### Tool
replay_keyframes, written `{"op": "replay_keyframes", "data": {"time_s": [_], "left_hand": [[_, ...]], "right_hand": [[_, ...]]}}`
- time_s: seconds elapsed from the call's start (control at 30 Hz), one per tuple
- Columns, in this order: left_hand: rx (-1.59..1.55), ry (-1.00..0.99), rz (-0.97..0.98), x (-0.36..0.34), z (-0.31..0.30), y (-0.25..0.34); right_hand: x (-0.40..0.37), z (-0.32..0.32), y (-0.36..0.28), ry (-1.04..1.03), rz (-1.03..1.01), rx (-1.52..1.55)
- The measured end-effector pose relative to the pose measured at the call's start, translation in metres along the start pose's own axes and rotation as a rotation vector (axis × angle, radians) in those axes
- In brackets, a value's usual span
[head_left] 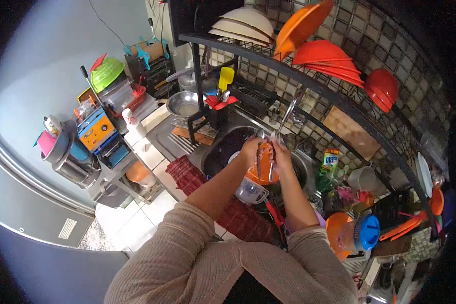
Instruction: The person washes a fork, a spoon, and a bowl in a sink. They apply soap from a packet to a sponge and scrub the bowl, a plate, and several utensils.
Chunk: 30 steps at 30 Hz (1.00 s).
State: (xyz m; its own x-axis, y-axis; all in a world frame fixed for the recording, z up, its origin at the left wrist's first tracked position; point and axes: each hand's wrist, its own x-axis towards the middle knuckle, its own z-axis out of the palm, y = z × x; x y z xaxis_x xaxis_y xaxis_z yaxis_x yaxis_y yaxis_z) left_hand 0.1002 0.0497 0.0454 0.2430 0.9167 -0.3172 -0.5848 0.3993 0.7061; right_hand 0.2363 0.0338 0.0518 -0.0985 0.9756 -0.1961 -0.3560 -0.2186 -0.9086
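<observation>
Over the sink [220,144], my two hands are close together below the faucet [290,107]. My left hand [251,152] is closed around metal utensils [259,164], whose long parts point down. My right hand [280,153] grips another metal utensil [272,171] beside them. The exact kind of utensil is hard to make out. Under my hands lies an orange dish [265,167] in the sink, partly hidden by them. A clear plastic container [250,191] and a red handle [274,213] are nearer to my body.
A black rack [309,76] with white bowls [243,25] and red bowls [329,61] arches over the sink. A dark red cloth [185,175] covers the counter's front edge. A blue-lidded jug [366,233] and a green soap pack [331,159] stand at the right.
</observation>
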Motion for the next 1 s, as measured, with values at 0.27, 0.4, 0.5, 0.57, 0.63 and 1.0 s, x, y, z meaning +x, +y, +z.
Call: {"op": "replay_keyframes", "data": {"time_s": [0.27, 0.4, 0.5, 0.57, 0.63, 1.0], "left_hand": [[0.01, 0.155, 0.092, -0.005, -0.007, -0.012], [0.099, 0.024, 0.1, 0.002, 0.0, -0.023], [-0.006, 0.009, 0.122, -0.001, 0.021, -0.021], [0.013, 0.064, 0.046, 0.007, 0.021, -0.025], [0.032, 0.115, -0.028, 0.014, 0.024, -0.029], [-0.067, -0.06, -0.09, 0.016, 0.042, -0.034]], "right_hand": [[-0.007, 0.013, 0.005, 0.144, 0.067, 0.015], [-0.008, 0.005, 0.021, 0.053, -0.113, 0.026], [-0.014, -0.006, 0.028, -0.028, -0.028, 0.156], [-0.021, -0.01, 0.026, -0.075, 0.032, 0.314], [-0.023, -0.016, 0.027, -0.038, 0.0, 0.311], [-0.027, -0.04, 0.038, 0.125, -0.143, 0.406]]}}
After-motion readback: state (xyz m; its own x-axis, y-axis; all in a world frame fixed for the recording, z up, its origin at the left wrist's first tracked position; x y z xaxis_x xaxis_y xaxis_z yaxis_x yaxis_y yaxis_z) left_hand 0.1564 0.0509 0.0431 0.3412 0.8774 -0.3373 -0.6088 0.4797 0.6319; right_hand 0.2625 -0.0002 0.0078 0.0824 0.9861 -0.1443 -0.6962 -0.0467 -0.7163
